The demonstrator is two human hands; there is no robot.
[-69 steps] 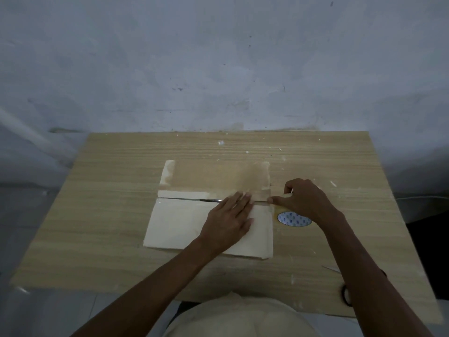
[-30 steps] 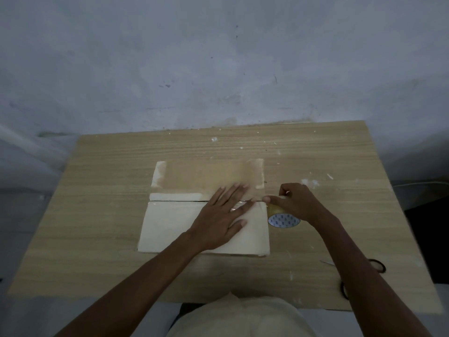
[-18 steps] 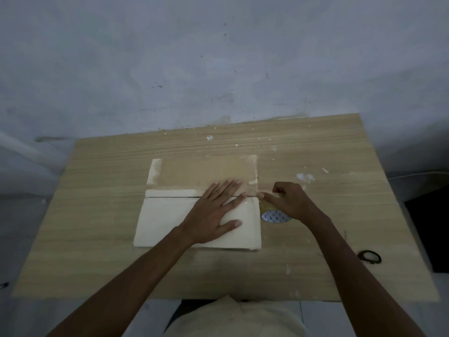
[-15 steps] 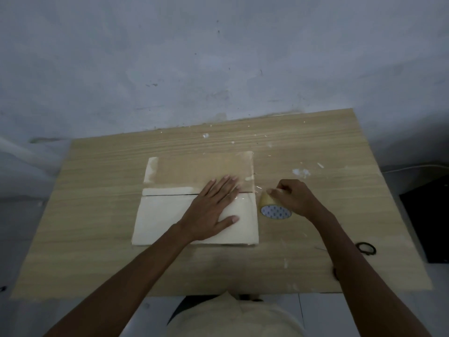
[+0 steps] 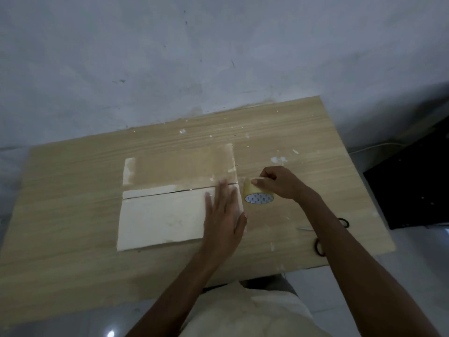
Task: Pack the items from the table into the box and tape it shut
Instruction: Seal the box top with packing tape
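A flat pale cardboard box (image 5: 162,217) lies shut in the middle of the wooden table (image 5: 73,263), its two top flaps meeting along a seam. The far flap (image 5: 179,169) is covered with brownish tape. My left hand (image 5: 224,217) lies flat, fingers apart, on the box's right end beside the seam. My right hand (image 5: 279,182) grips a roll of tan tape (image 5: 257,194) just off the box's right edge, at the seam's end. What is inside the box is hidden.
Black-handled scissors (image 5: 323,237) lie on the table near its right front edge, partly behind my right forearm. A grey wall stands behind the table. A dark object (image 5: 413,186) sits on the floor to the right.
My left hand slid right along the box to its right end. My right hand carried the tape roll slightly right, off the box edge. The camera view shifted.
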